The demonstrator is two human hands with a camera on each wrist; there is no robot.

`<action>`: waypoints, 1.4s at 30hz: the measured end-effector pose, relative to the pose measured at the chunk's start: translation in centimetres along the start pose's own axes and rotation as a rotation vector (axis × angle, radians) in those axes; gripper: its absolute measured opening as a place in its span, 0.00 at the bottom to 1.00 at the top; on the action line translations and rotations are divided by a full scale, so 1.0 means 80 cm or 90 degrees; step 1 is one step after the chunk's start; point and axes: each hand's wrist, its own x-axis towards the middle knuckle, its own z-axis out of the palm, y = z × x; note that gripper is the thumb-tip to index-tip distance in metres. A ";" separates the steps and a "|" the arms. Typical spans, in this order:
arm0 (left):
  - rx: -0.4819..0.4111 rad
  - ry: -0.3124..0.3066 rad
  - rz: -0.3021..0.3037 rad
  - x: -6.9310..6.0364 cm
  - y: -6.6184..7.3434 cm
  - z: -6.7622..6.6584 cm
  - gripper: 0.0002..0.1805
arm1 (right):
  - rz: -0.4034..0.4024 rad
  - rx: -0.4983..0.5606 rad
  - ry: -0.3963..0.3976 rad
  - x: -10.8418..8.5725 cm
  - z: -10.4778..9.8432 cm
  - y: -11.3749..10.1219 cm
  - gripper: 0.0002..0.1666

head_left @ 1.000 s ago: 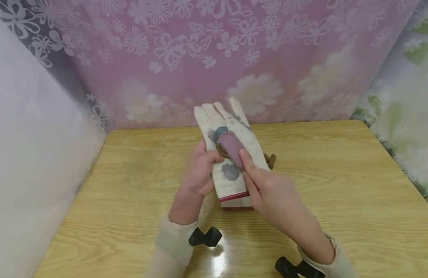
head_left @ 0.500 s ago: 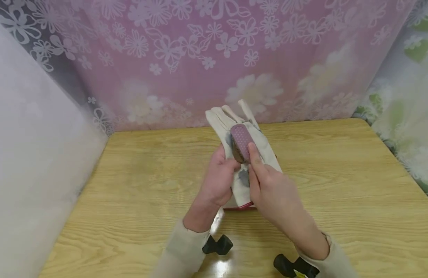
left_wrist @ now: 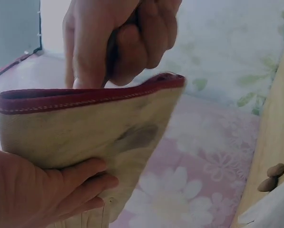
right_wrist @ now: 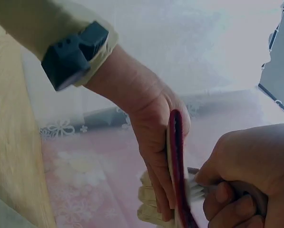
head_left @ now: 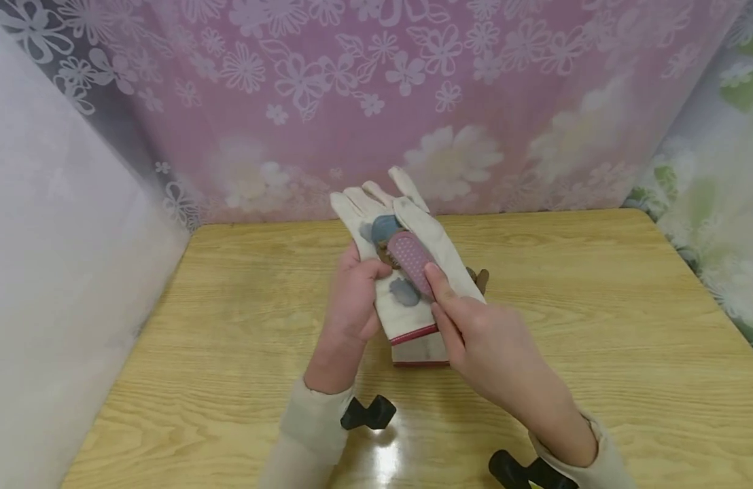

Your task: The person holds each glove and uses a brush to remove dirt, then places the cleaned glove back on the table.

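A cream-coloured work glove (head_left: pixel 407 316) with grey and blue patches and red cuff trim is raised over the table, its fingers pointing away. My left hand (head_left: pixel 352 288) grips its left edge, thumb on top; in the left wrist view my fingers (left_wrist: pixel 87 178) lie against its underside. My right hand (head_left: pixel 493 346) holds a pink dotted brush (head_left: pixel 410 258), index finger stretched along its back. Pale bristles (right_wrist: pixel 197 191) meet the glove face in the right wrist view. Below lies a second glove (head_left: pixel 421 352), mostly hidden, its red-edged cuff showing.
Small brown objects (head_left: pixel 482 280) lie on the wooden table (head_left: pixel 242 326) just right of the glove, partly hidden by it. A pink flowered curtain (head_left: pixel 291 115) hangs behind the table's far edge. Pale sheets (head_left: pixel 58 238) hang at both sides.
My left hand and the glove swung right and tilted, then came back left and flatter. The brush in my right hand shifted up across the glove, then back down towards the cuff.
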 end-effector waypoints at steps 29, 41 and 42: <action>0.095 -0.033 0.028 -0.009 -0.005 0.001 0.39 | 0.071 0.003 -0.070 -0.009 -0.013 -0.024 0.32; 0.270 -0.093 0.054 -0.026 -0.022 0.024 0.37 | 0.041 0.064 0.171 0.006 0.028 0.005 0.31; 0.275 -0.101 0.045 -0.026 -0.022 0.024 0.37 | 0.052 0.077 0.164 0.006 0.026 0.007 0.31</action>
